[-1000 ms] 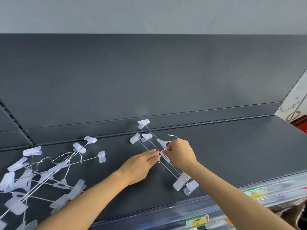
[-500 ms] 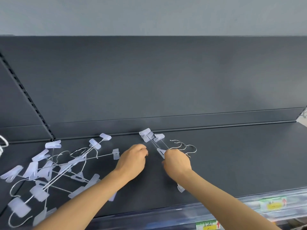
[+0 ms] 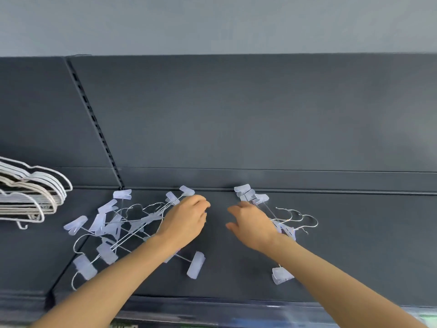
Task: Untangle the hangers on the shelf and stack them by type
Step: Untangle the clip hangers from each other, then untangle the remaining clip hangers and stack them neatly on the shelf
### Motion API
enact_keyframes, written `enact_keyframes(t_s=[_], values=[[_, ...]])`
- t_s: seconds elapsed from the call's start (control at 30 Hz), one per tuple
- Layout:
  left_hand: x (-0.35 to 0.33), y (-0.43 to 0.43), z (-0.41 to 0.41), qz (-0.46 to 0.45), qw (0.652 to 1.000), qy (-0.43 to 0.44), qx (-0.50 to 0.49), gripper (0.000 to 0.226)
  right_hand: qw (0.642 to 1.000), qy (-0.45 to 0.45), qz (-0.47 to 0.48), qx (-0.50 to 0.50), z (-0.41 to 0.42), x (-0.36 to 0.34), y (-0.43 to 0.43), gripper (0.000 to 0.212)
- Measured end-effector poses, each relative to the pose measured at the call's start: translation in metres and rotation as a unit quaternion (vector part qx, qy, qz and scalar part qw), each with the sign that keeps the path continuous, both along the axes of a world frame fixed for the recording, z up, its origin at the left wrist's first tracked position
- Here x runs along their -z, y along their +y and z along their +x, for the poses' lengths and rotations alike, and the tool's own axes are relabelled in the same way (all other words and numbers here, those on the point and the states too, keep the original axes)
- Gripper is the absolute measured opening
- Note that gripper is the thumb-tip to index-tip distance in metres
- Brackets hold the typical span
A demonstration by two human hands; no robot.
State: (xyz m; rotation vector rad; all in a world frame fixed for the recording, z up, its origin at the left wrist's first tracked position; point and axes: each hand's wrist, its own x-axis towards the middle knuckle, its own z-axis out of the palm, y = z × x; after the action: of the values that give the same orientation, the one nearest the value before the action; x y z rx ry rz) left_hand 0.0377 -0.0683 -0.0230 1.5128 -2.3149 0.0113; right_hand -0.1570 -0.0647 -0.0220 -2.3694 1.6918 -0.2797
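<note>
A tangled pile of clear clip hangers (image 3: 113,228) with wire hooks lies on the dark shelf (image 3: 354,256), left of centre. My left hand (image 3: 186,221) rests over the pile's right edge with its fingers curled down; whether it grips a wire is hidden. To the right, a neat stack of clip hangers (image 3: 281,223) lies diagonally, hooks pointing right. My right hand (image 3: 253,223) sits just left of that stack, partly covering it, fingers spread and holding nothing. One loose clip hanger (image 3: 195,265) lies beneath my left forearm.
A stack of white coated hangers (image 3: 30,192) sits on the neighbouring shelf section at far left. A slotted upright (image 3: 94,119) divides the back panel. The shelf's front rail (image 3: 212,311) runs below my forearms.
My right hand let go of the stacked clip hangers, which now lie flat. My left hand moved left onto the tangled pile. The view shifted left, revealing the white hangers.
</note>
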Motion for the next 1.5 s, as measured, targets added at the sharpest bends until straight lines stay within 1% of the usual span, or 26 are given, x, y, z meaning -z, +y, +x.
enact_keyframes(t_s=[0.07,0.1,0.2,0.27,0.33,0.43,0.5,0.57,0.63,0.67,0.73,0.8,0.9,0.93,1.0,1.03,1.13,1.27,1.3,1.33,1.43,1.5], values=[[-0.005,0.003,0.024,0.006,1.000,-0.001,-0.027,0.029,0.999,-0.006,0.003,-0.043,0.017,0.000,-0.004,0.036],[-0.007,0.006,0.037,0.009,0.999,-0.002,-0.044,0.031,0.998,-0.011,0.001,-0.061,0.027,0.001,-0.006,0.034],[-0.008,0.012,0.077,0.024,0.994,-0.021,-0.101,0.038,0.994,-0.027,-0.008,-0.103,0.056,0.001,-0.012,0.017],[-0.006,0.017,0.103,0.059,0.986,-0.035,-0.154,0.045,0.991,-0.022,-0.016,-0.128,0.074,0.000,-0.018,0.016],[-0.002,0.021,0.124,0.103,0.973,-0.049,-0.199,0.052,0.989,-0.033,-0.029,-0.141,0.087,-0.001,-0.024,0.017],[0.005,0.027,0.148,0.164,0.958,-0.040,-0.232,0.052,0.986,-0.049,-0.019,-0.160,0.109,-0.005,-0.031,0.033],[0.009,0.030,0.154,0.176,0.957,-0.028,-0.229,0.050,0.986,-0.037,0.012,-0.160,0.122,-0.007,-0.035,0.038],[0.009,0.031,0.155,0.161,0.962,-0.027,-0.217,0.045,0.987,-0.016,0.033,-0.154,0.131,-0.008,-0.038,0.035],[0.005,0.030,0.151,0.143,0.967,-0.013,-0.208,0.030,0.989,-0.002,0.035,-0.147,0.134,-0.007,-0.041,0.015],[0.002,0.029,0.149,0.138,0.969,-0.012,-0.205,0.022,0.989,-0.005,0.029,-0.142,0.133,-0.008,-0.043,0.009],[-0.003,0.025,0.144,0.129,0.972,-0.051,-0.187,0.018,0.990,-0.020,0.022,-0.137,0.128,-0.011,-0.043,0.019],[-0.004,0.022,0.138,0.126,0.975,-0.073,-0.168,0.020,0.991,-0.041,0.019,-0.126,0.120,-0.015,-0.041,0.019],[-0.003,0.017,0.130,0.132,0.977,-0.042,-0.165,0.021,0.993,-0.054,0.002,-0.103,0.107,-0.016,-0.042,0.020],[-0.003,0.016,0.128,0.133,0.976,-0.044,-0.168,0.022,0.994,-0.059,-0.001,-0.093,0.102,-0.016,-0.043,0.021],[-0.003,0.015,0.122,0.137,0.974,-0.058,-0.170,0.030,0.995,-0.070,0.000,-0.069,0.090,-0.016,-0.045,0.023],[-0.002,0.015,0.119,0.140,0.974,-0.064,-0.168,0.031,0.996,-0.074,0.001,-0.056,0.085,-0.017,-0.047,0.025],[-0.002,0.015,0.109,0.147,0.977,-0.084,-0.133,0.019,0.997,-0.079,0.005,-0.025,0.070,-0.014,-0.049,0.028],[-0.006,0.012,0.092,0.186,0.977,-0.086,-0.064,0.027,0.997,-0.071,0.020,-0.020,0.057,-0.010,-0.049,0.026],[-0.007,0.011,0.087,0.196,0.976,-0.080,-0.057,0.026,0.997,-0.073,0.021,-0.021,0.053,-0.010,-0.050,0.026],[-0.008,0.010,0.081,0.202,0.975,-0.076,-0.058,0.024,0.997,-0.076,0.024,-0.023,0.051,-0.010,-0.050,0.027],[-0.011,0.006,0.065,0.198,0.974,-0.087,-0.073,0.032,0.995,-0.092,0.039,-0.029,0.044,-0.012,-0.048,0.027],[-0.014,0.003,0.057,0.184,0.975,-0.098,-0.081,0.029,0.993,-0.106,0.041,-0.027,0.041,-0.014,-0.047,0.023]])
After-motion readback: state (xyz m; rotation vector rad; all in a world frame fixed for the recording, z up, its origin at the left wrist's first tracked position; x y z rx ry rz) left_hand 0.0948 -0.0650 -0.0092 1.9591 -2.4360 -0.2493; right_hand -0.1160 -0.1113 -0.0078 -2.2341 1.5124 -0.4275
